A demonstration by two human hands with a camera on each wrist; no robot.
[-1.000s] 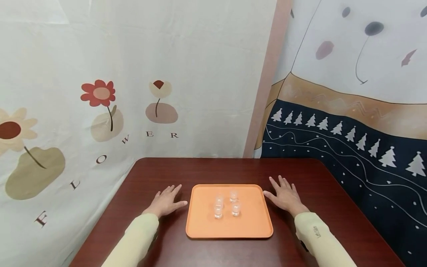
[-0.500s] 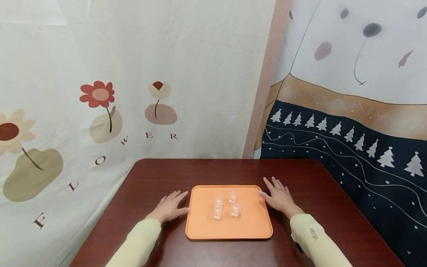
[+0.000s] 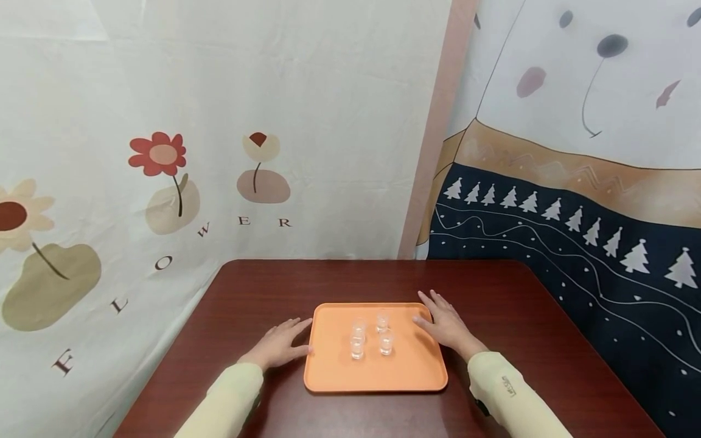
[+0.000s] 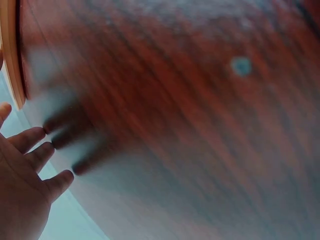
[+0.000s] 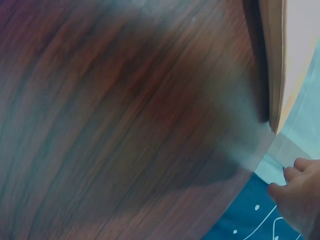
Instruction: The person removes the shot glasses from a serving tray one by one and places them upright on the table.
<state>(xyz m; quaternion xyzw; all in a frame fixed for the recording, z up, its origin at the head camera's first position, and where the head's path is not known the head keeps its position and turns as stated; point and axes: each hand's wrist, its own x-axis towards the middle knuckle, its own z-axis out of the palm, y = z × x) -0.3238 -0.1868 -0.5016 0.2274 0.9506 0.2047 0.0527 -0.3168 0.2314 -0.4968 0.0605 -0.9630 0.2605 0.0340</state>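
On the table lies an orange tray [image 3: 328, 374] with several small clear glasses standing near its middle, among them a front left glass [image 3: 357, 349] and a front right glass [image 3: 386, 344]. My left hand [image 3: 278, 345] is at the tray's left edge, fingers extended, fingertips at or just beside the rim. My right hand [image 3: 446, 325] reaches across the tray's upper right edge with straight fingers; whether it touches the tray cannot be told. In the left wrist view the left hand's fingers [image 4: 37, 155] are spread near the tray's side. The right wrist view shows only part of the right hand [image 5: 300, 197].
The dark red wooden table [image 3: 263, 286] extends around the tray. Behind it hangs a pale cloth with flower prints [image 3: 350, 121]. At the right hangs a dark blue cloth with white trees [image 3: 526, 243].
Both hands have moved inward toward the tray. The left has come to its left edge, and the right now overlaps its upper right edge. The tray and glasses stay put.
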